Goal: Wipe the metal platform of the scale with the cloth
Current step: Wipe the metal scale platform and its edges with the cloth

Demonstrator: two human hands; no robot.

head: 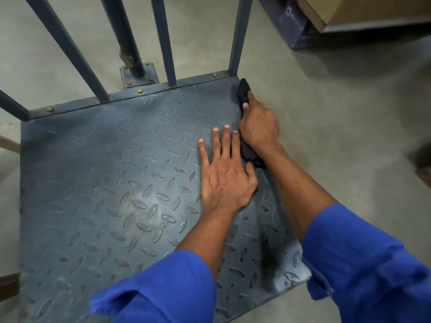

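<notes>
Your right hand [260, 127] has its fingers curled round the black cloth [243, 89] and holds it against the right edge of the platform [105, 171], up near the far right corner. One end of the cloth pokes out past your fingers and the other is bunched under your wrist. Your left hand [224, 178] lies palm down on the platform just beside it, fingers straight and slightly spread, holding nothing. Grey-blue bars [163, 40] rise from the platform's far edge, your sleeves [163, 287] are blue, and a cardboard box [349, 12] shows at top right beyond the grey floor [338, 113].
</notes>
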